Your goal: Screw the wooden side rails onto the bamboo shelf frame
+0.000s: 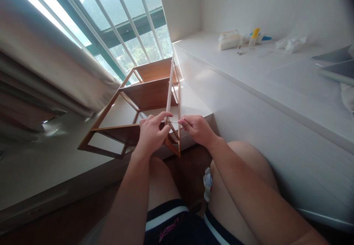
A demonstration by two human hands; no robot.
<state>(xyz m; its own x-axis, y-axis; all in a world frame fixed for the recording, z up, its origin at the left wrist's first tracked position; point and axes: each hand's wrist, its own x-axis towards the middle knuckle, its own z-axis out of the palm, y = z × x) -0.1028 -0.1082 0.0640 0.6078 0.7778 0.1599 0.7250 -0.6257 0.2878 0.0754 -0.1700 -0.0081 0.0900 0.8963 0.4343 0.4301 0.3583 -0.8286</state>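
A brown wooden shelf rack with several boards lies tilted in front of me, below the window. My left hand is closed around its near upright post, with fingers and thumb on either side of the wood. From the right, my right hand pinches a thin metal rod, probably a hex key. The rod points left and its far end meets the post beside my left fingertips. That end is too small to make out clearly.
On the white ledge at right are a tissue pack, a yellow-capped bottle, small metal pieces and crumpled plastic. A curtain hangs at left beside the barred window. My knees are below the rack.
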